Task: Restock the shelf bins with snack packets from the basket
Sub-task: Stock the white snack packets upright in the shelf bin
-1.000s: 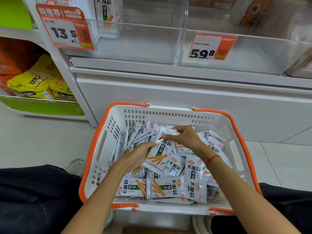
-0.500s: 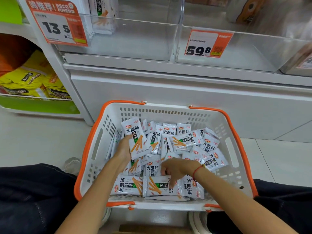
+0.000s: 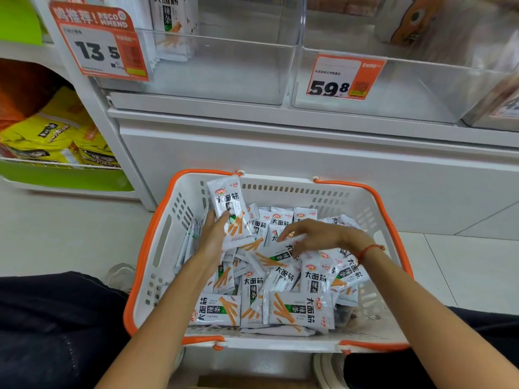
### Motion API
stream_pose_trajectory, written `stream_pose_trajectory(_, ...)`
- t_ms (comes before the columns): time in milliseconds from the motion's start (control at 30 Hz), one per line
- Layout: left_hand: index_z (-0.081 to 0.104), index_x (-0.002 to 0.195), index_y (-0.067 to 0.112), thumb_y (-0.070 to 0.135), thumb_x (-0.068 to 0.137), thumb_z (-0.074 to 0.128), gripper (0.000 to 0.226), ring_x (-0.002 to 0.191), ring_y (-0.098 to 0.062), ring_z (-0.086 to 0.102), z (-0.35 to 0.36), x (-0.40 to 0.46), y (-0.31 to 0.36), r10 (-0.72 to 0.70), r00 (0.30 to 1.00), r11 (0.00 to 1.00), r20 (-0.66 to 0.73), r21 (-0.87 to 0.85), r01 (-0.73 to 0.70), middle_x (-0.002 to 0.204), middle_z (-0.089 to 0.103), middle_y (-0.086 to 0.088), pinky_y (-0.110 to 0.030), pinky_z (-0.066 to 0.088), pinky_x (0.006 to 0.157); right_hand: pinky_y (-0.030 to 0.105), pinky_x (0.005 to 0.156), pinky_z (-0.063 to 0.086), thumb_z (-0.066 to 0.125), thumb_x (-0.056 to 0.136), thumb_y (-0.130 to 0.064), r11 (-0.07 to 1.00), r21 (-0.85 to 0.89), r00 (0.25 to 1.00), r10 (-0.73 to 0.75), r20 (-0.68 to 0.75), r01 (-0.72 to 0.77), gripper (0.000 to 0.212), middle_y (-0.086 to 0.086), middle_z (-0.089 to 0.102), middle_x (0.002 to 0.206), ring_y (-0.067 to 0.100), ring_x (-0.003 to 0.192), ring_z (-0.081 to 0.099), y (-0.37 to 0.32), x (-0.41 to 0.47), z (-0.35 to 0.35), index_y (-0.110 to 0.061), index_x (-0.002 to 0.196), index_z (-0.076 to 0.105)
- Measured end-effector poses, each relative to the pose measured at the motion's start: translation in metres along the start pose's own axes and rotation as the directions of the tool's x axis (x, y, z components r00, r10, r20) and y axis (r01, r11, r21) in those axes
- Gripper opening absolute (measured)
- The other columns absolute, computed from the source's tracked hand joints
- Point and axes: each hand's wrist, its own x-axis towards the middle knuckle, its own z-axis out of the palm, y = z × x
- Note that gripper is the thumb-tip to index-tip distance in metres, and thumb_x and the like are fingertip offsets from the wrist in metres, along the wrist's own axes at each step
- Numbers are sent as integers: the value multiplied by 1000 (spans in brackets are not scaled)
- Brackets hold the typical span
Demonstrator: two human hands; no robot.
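Two packets: left hand (image 3: pixel 212 240) grips packet (image 3: pixel 230 213), right hand (image 3: pixel 317 236) another.

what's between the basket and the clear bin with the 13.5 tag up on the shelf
In the head view, only the shelf unit's plain white front panel separates the basket from the clear bin above. Nothing hangs or stands on that stretch.

Two orange-and-white paper price tags face me: one (image 3: pixel 98 42) reads 13.5, the other (image 3: pixel 344 77) reads 59.8. Off to my left, yellow plastic snack bags (image 3: pixel 53 133) sit heaped behind a lime-green shelf lip (image 3: pixel 64 176). Pale glossy floor tiles (image 3: pixel 463 265) spread below, and my dark trouser legs (image 3: pixel 47 329) frame the bottom edge.
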Motion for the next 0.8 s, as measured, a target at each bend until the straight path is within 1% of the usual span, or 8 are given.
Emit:
stream_pose_trajectory(167,10,151,24,29,104,31,52,142,-20,23,10,-14,-3,2,992,947,129,317,-43,155,20,2,-41,21,113,25,79,50,68,86,-19,995,-94,999,-36,11,37,26,3,69,103,13,84,63,-24,-4,-14,-9,109,62)
stream_pose_trajectory(267,19,150,24,27,104,32,48,139,-18,29,19,-14,-12,-68,972,930,226,367,-21,150,29,7,-40,23,114,19,62,43,73,82,-23,998,-23,974,-56,-219,52,31,-2,63,90,11,75,59,-28,1,-11,-11,107,61)
stream_pose_trajectory(367,23,148,24,24,103,29,45,140,-19,25,25,-11,-14,-136,956,925,261,378,28,155,24,2,-38,21,113,24,69,49,80,75,-23,996,-49,868,-90,-488,76,27,3,69,93,14,79,60,-22,6,-5,-12,97,70)
stream_pose_trajectory(467,29,145,28,32,103,24,43,141,-20,23,28,-13,-16,-175,953,935,247,344,83,149,28,4,-38,19,113,25,73,48,84,69,-25,996,21,798,-58,-600,88,37,0,68,93,10,78,57,-19,10,7,-13,102,70)
stream_pose_trajectory(567,45,135,26,47,97,33,45,135,-24,35,29,-12,-22,-212,963,943,164,292,158,144,39,2,-41,24,114,23,64,45,86,66,-27,987,138,741,28,-671,88,41,-5,57,78,7,67,51,-17,17,16,-17,100,65)
stream_pose_trajectory(667,28,147,24,50,89,46,66,139,-23,30,32,-11,-23,-225,949,940,220,304,153,148,32,4,-40,21,116,23,61,45,86,66,-21,966,212,711,45,-701,148,39,-1,61,79,9,63,54,-15,23,24,-13,98,65)
stream_pose_trajectory(733,12,151,21,39,96,44,66,143,-21,20,33,-11,-21,-246,936,931,251,331,155,151,24,2,-36,17,114,23,64,49,85,68,-21,965,199,701,24,-713,169,38,2,65,89,14,68,60,-16,25,29,-13,99,65)
stream_pose_trajectory(800,12,151,22,38,97,45,66,143,-22,21,28,-7,-23,-247,936,925,250,349,151,155,21,1,-39,18,114,22,64,51,81,73,-24,954,227,693,31,-720,194,38,-1,63,95,12,69,61,-17,25,28,-15,104,62)
